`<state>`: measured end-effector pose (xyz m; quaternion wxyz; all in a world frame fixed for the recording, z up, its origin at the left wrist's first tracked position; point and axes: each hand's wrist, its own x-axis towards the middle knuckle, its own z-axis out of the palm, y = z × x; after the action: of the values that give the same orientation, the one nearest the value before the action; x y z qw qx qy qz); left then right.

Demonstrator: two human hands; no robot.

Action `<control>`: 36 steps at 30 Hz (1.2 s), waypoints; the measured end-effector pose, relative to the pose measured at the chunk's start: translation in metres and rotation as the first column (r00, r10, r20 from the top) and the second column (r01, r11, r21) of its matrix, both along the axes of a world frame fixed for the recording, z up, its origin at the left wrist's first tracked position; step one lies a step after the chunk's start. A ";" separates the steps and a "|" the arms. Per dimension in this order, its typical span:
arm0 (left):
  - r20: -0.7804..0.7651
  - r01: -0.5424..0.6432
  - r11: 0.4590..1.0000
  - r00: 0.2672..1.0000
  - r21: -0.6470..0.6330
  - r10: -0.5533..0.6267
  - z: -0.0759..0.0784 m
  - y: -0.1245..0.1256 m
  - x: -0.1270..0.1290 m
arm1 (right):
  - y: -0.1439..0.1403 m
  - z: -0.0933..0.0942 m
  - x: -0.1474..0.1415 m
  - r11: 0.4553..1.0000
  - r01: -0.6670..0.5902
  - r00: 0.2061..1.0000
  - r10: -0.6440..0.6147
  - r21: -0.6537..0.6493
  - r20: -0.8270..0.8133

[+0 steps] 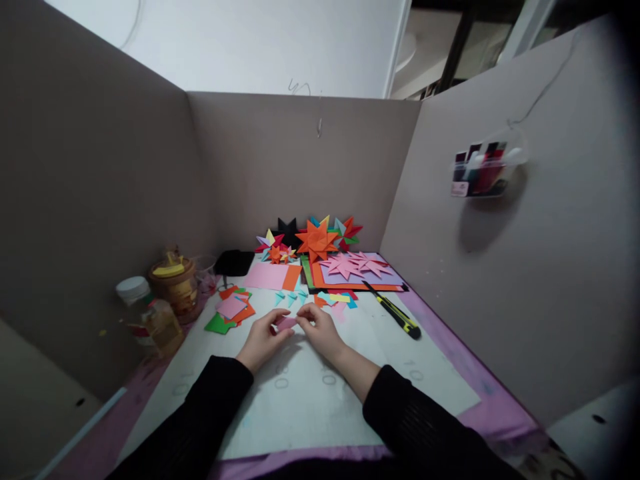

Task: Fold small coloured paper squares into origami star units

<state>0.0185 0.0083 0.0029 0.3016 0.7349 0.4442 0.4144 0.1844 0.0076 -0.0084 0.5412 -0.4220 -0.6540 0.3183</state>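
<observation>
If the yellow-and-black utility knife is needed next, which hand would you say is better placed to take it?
Probably the right hand: the utility knife lies on its side of the pink paper piece; the left hand would have to cross over.

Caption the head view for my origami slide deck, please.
Both hands, left hand and right hand, pinch a small pink paper before folded paper stars.

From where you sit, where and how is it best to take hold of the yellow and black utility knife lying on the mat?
Probably grip the utility knife across its yellow middle, coming from above with the right hand, the nearer one. It lies flat and diagonal, right of both hands, its near end black and thick. Its far end points toward the stacked paper sheets, so pinching the two long sides seems safest.
</observation>
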 end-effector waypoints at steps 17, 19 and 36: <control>0.013 -0.064 0.998 0.998 0.018 0.064 0.000 0.002 0.000 | 0.004 -0.005 0.001 1.000 0.017 0.993 -0.015 -0.021 0.117; 0.009 -0.056 0.998 0.998 0.020 0.056 -0.001 0.002 0.000 | 0.003 -0.004 0.002 1.000 0.007 0.990 -0.005 -0.011 0.138; 0.022 -0.064 0.997 0.998 0.039 0.063 -0.012 0.005 -0.002 | 0.007 -0.009 0.002 0.998 -0.004 0.971 -0.010 0.057 0.239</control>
<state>0.0163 0.0133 -0.0086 0.2781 0.7221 0.4557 0.4400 0.1867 0.0143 -0.0177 0.4707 -0.4428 -0.7226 0.2455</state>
